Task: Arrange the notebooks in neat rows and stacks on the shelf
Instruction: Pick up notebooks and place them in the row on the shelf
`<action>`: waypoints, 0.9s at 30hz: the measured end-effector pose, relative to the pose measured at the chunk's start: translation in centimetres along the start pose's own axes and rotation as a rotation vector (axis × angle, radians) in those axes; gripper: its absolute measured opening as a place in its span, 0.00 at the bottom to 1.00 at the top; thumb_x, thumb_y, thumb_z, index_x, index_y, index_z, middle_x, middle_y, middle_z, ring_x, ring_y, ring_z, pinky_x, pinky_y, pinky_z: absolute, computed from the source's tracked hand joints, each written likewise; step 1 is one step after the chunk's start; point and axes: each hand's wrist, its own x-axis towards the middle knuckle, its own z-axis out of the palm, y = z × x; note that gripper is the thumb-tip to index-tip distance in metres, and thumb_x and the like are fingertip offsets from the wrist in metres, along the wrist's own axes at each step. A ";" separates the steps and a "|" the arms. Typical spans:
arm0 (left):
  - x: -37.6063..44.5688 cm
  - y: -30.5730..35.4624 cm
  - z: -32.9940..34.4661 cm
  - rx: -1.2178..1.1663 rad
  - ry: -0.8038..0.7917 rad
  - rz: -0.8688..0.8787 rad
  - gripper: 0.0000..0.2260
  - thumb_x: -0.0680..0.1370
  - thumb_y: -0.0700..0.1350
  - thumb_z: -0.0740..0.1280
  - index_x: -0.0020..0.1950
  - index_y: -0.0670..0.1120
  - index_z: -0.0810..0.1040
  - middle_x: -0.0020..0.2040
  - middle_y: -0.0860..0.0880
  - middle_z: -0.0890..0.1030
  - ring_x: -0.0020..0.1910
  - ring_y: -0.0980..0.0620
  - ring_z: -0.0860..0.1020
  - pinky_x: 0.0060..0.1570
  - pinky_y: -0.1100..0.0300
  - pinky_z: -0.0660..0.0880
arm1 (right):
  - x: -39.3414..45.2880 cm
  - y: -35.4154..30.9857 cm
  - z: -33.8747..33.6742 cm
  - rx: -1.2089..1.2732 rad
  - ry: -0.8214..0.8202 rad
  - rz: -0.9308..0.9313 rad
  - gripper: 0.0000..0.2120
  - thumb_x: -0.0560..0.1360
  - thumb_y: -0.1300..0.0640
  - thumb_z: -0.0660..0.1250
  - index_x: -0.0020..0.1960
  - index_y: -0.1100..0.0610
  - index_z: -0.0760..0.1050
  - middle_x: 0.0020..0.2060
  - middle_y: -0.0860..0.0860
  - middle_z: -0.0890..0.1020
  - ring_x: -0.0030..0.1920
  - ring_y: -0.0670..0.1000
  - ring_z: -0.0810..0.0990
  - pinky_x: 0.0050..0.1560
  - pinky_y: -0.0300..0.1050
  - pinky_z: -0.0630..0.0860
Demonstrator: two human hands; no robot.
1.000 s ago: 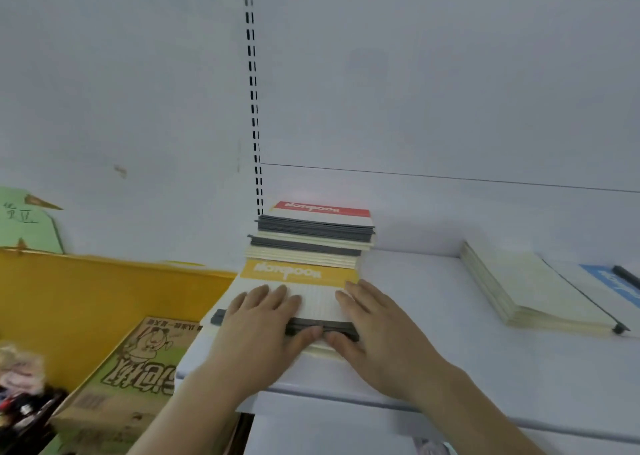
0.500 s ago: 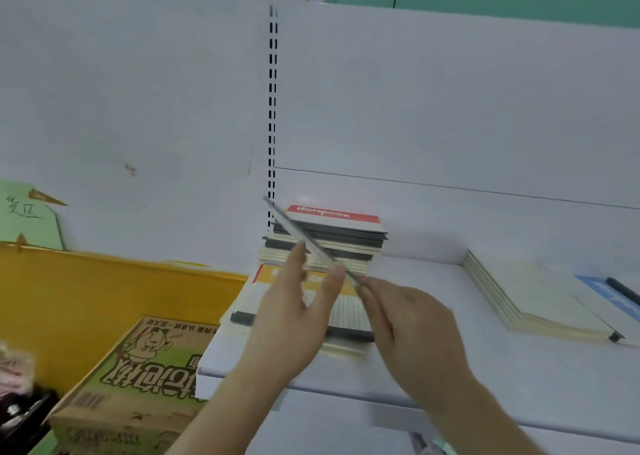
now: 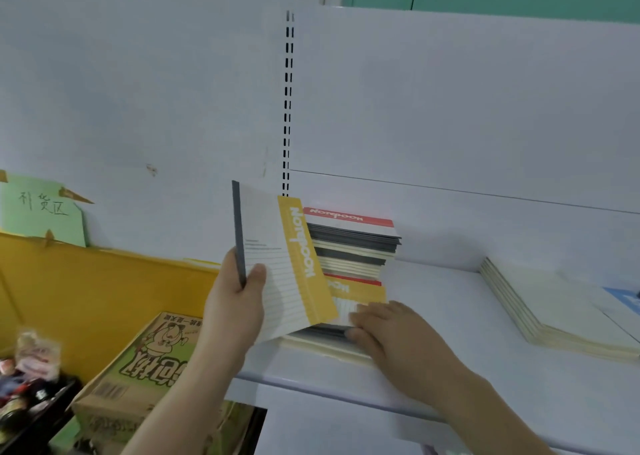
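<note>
Your left hand (image 3: 232,311) has its fingers clamped on the yellow-band notebook (image 3: 282,262): thumb on the lined front cover near the dark spine, the other fingers hidden behind it. You hold it upright and tilted, spine to the left, yellow band with the "NOTEBOOK" lettering running down its right side, lifted clear of the shelf (image 3: 450,361). Its lower right corner overlaps the front stack (image 3: 341,323) in view; cannot tell if it touches. Your right hand (image 3: 391,333) lies flat, fingers straight and close together, pressing on the near right part of that front stack, fingertips at its dark spine edge. Top book of the front stack shows a yellow band and a lined cover; a red-band one shows just behind it. Behind that, against the shelf's back panel, is the taller rear stack (image 3: 353,243), mixed grey and cream edges, red-band notebook on top, edges not flush. Well apart to the right on the same shelf lies a fanned stack of cream notebooks (image 3: 554,302), with a blue-cover book (image 3: 623,297) cut off by the frame edge. Left of the shelf, lower down: a yellow bin wall (image 3: 86,281), a cardboard box (image 3: 138,368) with a cartoon print, a green paper sign (image 3: 41,212) with handwriting.
</note>
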 end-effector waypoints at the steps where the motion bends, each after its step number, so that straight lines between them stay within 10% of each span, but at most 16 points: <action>1: 0.1 0.2 -0.3 -0.008 0.008 -0.012 0.12 0.84 0.48 0.59 0.53 0.68 0.72 0.53 0.57 0.80 0.53 0.49 0.79 0.49 0.38 0.80 | -0.1 0.0 -0.7 0.013 0.021 0.002 0.28 0.79 0.36 0.40 0.56 0.47 0.75 0.53 0.44 0.81 0.55 0.48 0.76 0.59 0.47 0.70; 13: 0.3 2.1 -2.0 -0.129 0.007 0.069 0.11 0.84 0.48 0.60 0.60 0.64 0.74 0.52 0.58 0.82 0.55 0.49 0.80 0.53 0.40 0.80 | -2.5 -0.1 -6.5 0.061 0.693 0.179 0.18 0.81 0.45 0.52 0.44 0.51 0.77 0.23 0.44 0.70 0.23 0.45 0.69 0.23 0.41 0.65; 17: -2.4 2.3 1.0 -0.238 -0.163 0.005 0.09 0.84 0.53 0.59 0.57 0.67 0.76 0.52 0.59 0.84 0.55 0.49 0.82 0.56 0.38 0.79 | -1.9 -5.9 -4.6 0.057 0.795 0.145 0.17 0.82 0.50 0.55 0.57 0.55 0.80 0.43 0.49 0.84 0.39 0.49 0.81 0.37 0.43 0.77; 21: -4.6 2.3 3.7 -0.311 -0.239 0.049 0.10 0.81 0.57 0.61 0.56 0.57 0.79 0.48 0.56 0.85 0.51 0.54 0.83 0.55 0.48 0.78 | -1.3 -9.5 -0.6 0.023 0.603 0.093 0.22 0.82 0.50 0.51 0.68 0.59 0.73 0.68 0.55 0.74 0.67 0.54 0.73 0.62 0.52 0.74; 27: -4.6 1.0 5.7 -0.344 -0.277 0.025 0.09 0.83 0.44 0.62 0.59 0.57 0.76 0.54 0.54 0.85 0.54 0.49 0.83 0.52 0.46 0.80 | -4.8 -6.8 -0.9 0.090 0.688 0.110 0.20 0.80 0.51 0.57 0.67 0.58 0.74 0.71 0.54 0.70 0.71 0.56 0.67 0.64 0.56 0.71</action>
